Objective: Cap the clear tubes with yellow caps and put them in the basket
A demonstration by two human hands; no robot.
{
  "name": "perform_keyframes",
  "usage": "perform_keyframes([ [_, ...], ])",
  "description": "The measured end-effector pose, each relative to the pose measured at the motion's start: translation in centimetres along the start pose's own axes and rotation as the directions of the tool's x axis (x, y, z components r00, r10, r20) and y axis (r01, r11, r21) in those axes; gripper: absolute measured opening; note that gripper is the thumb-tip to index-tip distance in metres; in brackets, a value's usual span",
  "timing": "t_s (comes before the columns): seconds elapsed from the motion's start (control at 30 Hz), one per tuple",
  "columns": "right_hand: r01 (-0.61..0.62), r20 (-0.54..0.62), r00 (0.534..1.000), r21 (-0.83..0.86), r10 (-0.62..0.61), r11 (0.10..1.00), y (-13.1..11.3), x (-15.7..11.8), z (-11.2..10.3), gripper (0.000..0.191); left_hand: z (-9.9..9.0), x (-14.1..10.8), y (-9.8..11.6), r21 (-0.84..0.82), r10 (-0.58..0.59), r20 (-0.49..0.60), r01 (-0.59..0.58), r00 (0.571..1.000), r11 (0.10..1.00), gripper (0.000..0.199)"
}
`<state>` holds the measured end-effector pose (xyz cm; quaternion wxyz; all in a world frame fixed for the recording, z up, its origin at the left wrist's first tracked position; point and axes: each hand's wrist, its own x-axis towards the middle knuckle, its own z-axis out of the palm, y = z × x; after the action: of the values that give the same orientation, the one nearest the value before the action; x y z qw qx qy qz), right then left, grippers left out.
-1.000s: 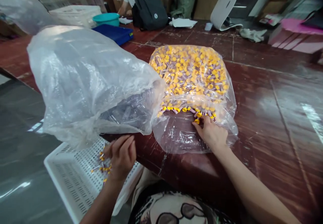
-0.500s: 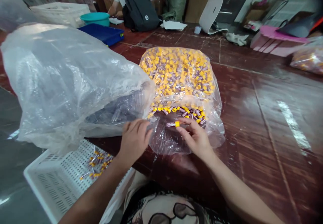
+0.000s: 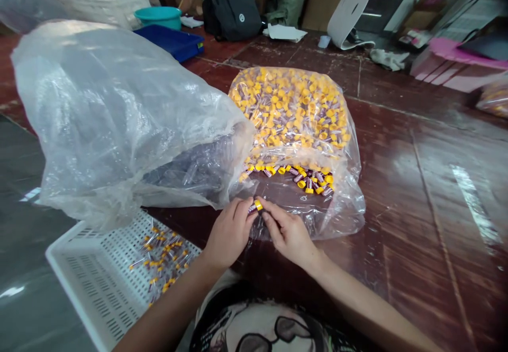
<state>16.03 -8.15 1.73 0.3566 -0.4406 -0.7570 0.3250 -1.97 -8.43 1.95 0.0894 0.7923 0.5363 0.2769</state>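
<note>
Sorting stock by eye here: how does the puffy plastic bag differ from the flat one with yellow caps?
The puffy bag billows high, while the flat bag lies low. The puffy bag shows only dark, clear-looking contents near its end; the flat bag is packed with yellow-capped tubes. Both are clear plastic on the dark red table.
</note>
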Motion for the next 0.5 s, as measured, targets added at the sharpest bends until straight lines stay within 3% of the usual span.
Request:
perform_keyframes([
  [0.1, -0.004, -0.001, 1.0, 0.006, 0.004, 1.0, -0.9, 0.1, 0.7, 0.049, 0.0, -0.7, -0.2, 0.052, -0.014, -0.037, 0.016, 0.999, 0.998, 0.027],
  [0.2, 0.035, 0.105, 0.994, -0.019, -0.033, 0.999, -1.9, 0.1, 0.9, 0.05, -0.4, -2.1, -0.4, 0.014, -0.019, -0.074, 0.02, 0.997, 1.0, 0.03],
  [0.27, 0.091, 0.238, 0.968, -0.024, -0.082, 0.996, -2.1, 0.3, 0.4, 0.052, -0.9, -4.1, -1.0, -0.038, 0.005, -0.054, -0.007, 0.999, 0.999, 0.037],
  [0.33, 0.124, 0.29, 0.952, -0.061, -0.101, 0.99, -1.3, 0.8, -0.9, 0.051, -1.2, -7.2, -2.4, -0.047, 0.028, -0.046, -0.03, 0.999, 0.998, 0.044],
  [0.37, 0.109, 0.249, 0.965, -0.124, -0.075, 0.986, -0.6, 1.1, -1.9, 0.049, -1.1, -9.2, -3.5, -0.023, 0.023, -0.068, -0.024, 0.997, 0.999, 0.046],
  [0.43, -0.029, 0.058, 0.997, -0.344, 0.052, 0.939, 1.6, 1.6, -4.1, 0.043, -0.3, -13.8, -6.4, 0.075, -0.04, -0.131, 0.05, 0.991, 0.996, 0.043],
  [0.5, -0.263, -0.133, 0.964, -0.586, 0.23, 0.766, 4.3, 1.9, -6.2, 0.039, 1.1, -18.7, -9.8, 0.222, -0.183, -0.125, 0.208, 0.975, 0.953, 0.035],
])
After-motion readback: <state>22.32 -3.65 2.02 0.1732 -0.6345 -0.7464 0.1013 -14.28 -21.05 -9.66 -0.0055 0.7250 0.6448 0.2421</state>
